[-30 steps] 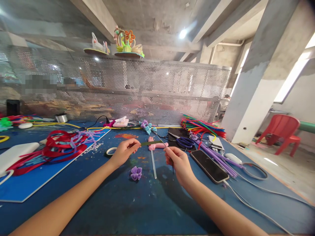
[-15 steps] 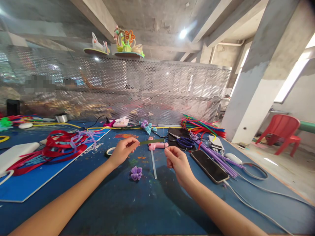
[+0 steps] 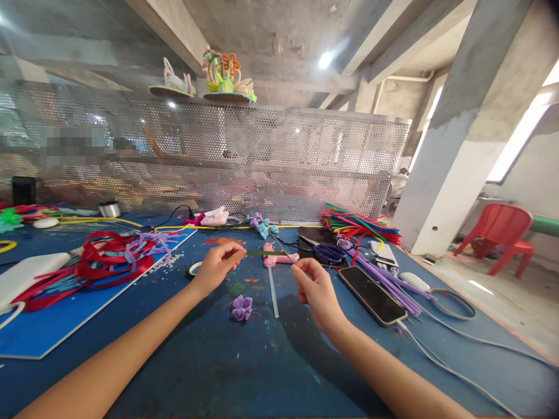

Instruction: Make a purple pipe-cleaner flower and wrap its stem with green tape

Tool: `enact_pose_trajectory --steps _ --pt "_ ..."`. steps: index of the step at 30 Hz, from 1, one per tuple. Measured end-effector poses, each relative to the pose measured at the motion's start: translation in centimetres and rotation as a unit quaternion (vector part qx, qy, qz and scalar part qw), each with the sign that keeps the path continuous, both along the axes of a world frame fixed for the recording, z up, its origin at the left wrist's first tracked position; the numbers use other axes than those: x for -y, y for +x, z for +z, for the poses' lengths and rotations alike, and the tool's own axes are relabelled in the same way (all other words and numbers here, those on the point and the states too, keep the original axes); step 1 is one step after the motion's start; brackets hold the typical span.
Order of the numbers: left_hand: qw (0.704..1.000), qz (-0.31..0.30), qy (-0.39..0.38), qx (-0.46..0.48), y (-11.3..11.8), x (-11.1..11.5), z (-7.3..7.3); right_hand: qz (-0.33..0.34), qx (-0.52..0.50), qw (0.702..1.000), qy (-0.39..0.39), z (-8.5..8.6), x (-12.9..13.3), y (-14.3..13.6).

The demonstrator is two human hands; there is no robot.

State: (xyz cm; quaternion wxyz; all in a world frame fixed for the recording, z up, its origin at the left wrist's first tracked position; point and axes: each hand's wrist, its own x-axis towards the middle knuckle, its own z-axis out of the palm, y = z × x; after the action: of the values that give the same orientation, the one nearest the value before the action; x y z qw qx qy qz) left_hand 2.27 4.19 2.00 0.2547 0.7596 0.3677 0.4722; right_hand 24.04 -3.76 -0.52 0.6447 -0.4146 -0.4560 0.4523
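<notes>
My left hand [image 3: 223, 265] pinches one end of a dark green tape strip [image 3: 266, 253], which is stretched level toward the right. Between the fingertips of my right hand [image 3: 315, 284] is a thin wire [image 3: 286, 255], slanting up to the left and meeting the strip's right end. Behind the strip lies a pink glue gun [image 3: 269, 262] with a clear glue stick [image 3: 273, 294] pointing toward me. A purple fuzzy flower [image 3: 241, 308] rests on the table below and between my hands. Beside my left wrist is a tape roll [image 3: 190, 271], partly hidden.
Right of my right hand lie a phone [image 3: 371, 295] on a cable, blue-handled scissors [image 3: 329, 252] and purple pipe cleaners [image 3: 384, 279]. Red ribbon [image 3: 105, 247] sits on a blue board [image 3: 87, 320] at left. A perforated metal screen [image 3: 271, 157] stands behind the table.
The strip's right end has shifted slightly left and now meets the wire, which shows more clearly at my right fingertips. Both hands stay nearly in place.
</notes>
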Motion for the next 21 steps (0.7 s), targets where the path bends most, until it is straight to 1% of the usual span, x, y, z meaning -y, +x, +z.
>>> enact_pose_trajectory --steps 5,9,11,14,19,21 --pt "1.000 0.000 0.000 0.003 0.03 -0.01 0.04 0.026 0.031 0.999 -0.002 0.05 0.06 0.08" --pt "1.000 0.006 0.002 0.011 -0.07 -0.20 0.00 0.027 0.067 0.997 0.029 -0.34 -0.28 0.22" --pt "1.000 0.009 0.003 0.014 -0.11 -0.25 -0.01 0.022 0.051 0.998 0.039 -0.52 -0.44 0.19" --pt "1.000 0.009 0.004 0.013 -0.11 -0.19 -0.01 0.023 0.025 0.999 0.024 -0.53 -0.41 0.04" --pt "1.000 0.005 0.010 0.002 -0.03 -0.05 -0.01 -0.005 0.030 0.999 0.015 -0.31 0.01 -0.16" --pt "1.000 0.004 0.009 -0.002 -0.01 -0.02 -0.04 -0.004 0.019 1.000 0.011 -0.33 0.04 -0.17"
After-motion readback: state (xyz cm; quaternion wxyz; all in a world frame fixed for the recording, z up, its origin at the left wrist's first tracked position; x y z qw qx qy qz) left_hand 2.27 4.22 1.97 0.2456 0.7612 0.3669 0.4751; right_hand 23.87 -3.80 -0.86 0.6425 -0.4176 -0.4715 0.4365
